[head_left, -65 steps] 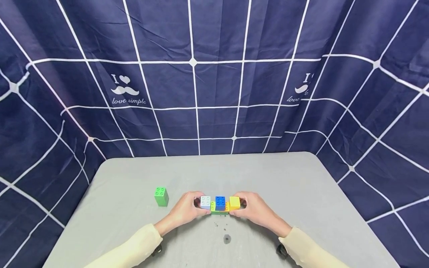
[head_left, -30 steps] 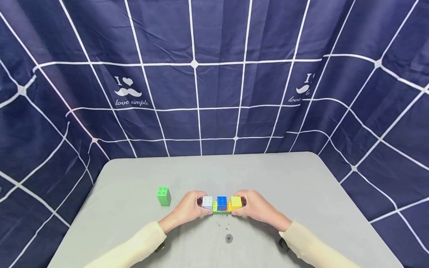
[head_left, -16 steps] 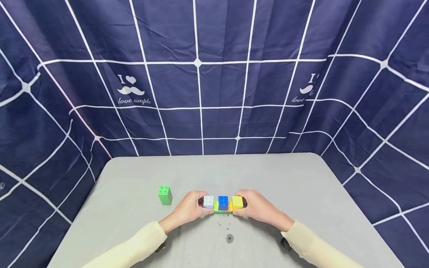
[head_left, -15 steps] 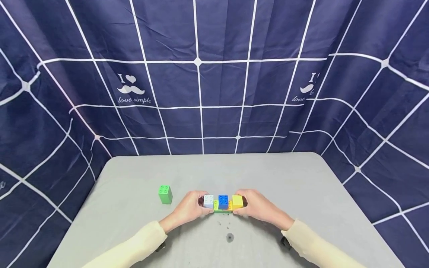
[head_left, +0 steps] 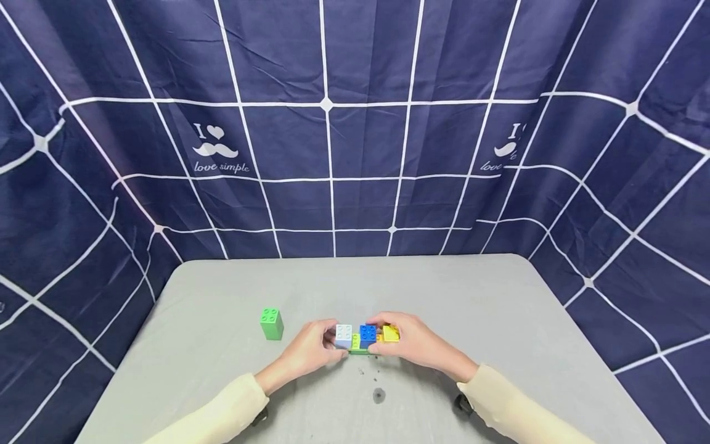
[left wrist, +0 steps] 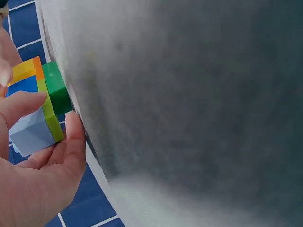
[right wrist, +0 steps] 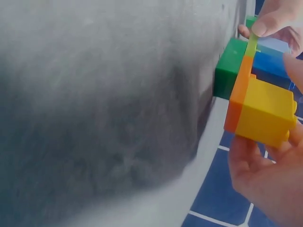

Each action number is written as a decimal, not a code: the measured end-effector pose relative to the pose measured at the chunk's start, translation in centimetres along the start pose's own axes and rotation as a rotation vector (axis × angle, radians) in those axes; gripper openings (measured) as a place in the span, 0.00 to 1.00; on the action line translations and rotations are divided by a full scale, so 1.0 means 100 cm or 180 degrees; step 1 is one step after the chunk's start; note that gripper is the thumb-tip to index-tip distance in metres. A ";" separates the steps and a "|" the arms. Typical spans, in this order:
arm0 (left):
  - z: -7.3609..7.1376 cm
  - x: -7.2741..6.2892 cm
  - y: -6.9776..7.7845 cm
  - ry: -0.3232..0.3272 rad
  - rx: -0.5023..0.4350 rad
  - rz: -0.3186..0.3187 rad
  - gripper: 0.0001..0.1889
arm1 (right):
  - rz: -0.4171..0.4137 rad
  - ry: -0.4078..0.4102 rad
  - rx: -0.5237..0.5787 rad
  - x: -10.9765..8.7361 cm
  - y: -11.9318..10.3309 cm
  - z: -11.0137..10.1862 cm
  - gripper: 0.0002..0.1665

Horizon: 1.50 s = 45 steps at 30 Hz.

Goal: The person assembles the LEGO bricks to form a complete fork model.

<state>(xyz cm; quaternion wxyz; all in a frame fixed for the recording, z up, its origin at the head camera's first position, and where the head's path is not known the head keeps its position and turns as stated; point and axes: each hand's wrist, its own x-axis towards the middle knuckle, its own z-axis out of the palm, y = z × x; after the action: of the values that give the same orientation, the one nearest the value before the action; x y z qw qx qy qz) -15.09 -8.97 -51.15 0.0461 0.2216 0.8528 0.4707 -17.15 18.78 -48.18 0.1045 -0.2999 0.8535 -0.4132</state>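
Navy curtain with white grid lines (head_left: 366,135) is hanging beyond both grips. Grey cloth-covered table (head_left: 471,296) is lying under them. Left grip (head_left: 309,347) is holding the toy-brick assembly (head_left: 355,341) by its near end, thumb one side, fingers the other. Right grip (head_left: 413,340) is curving around the opposite end; can't tell whether it's pinching. So the assembly is sitting between the two grips; can't tell if it's bearing on the table.

Green upright plastic brick (head_left: 272,325) is standing well apart, on the left grip's outer side. Dark-green plastic base brick (left wrist: 57,90) is sitting under the assembly's middle. Up top: light-blue square plastic brick (head_left: 343,336) is sitting in the left grip, blue square one (head_left: 368,337) between right thumb and fingertips, yellow square one (head_left: 391,333) in the right hand's hollow. Thin lime plate (left wrist: 51,113) is running under the left grip's end, thin orange plate (right wrist: 239,94) under the right's.

Handling guess: light, stiff, smooth, a bit slippery; stud joints may be popping apart under bending. Best hold: opposite flat sides, low, on plate and brick together.
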 end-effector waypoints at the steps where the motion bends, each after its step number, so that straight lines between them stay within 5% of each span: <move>1: 0.000 -0.001 0.001 0.0007 -0.0029 -0.0011 0.14 | 0.0013 0.0016 0.0038 0.001 0.000 0.001 0.28; 15: 0.002 -0.015 0.001 0.0160 -0.0328 -0.0067 0.31 | 0.0149 0.0266 0.0357 0.006 0.003 0.010 0.17; 23: -0.001 -0.031 0.003 0.0245 -0.0741 -0.0244 0.31 | 0.0216 0.0264 0.0505 0.005 0.003 0.010 0.17; 37: -0.023 -0.074 -0.006 0.0493 -0.0971 -0.0703 0.29 | 0.0330 0.0288 0.0621 0.005 0.006 0.014 0.17; 45: -0.038 -0.096 -0.014 0.0843 -0.1088 -0.1178 0.26 | 0.0345 0.0296 0.0666 0.004 0.006 0.014 0.18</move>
<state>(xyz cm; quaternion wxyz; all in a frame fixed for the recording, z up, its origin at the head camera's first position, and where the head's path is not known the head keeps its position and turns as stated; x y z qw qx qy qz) -8.03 -16.67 -51.43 0.0561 -0.0123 0.7856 0.6161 -17.16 17.91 -49.50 0.1177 -0.2213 0.8246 -0.5072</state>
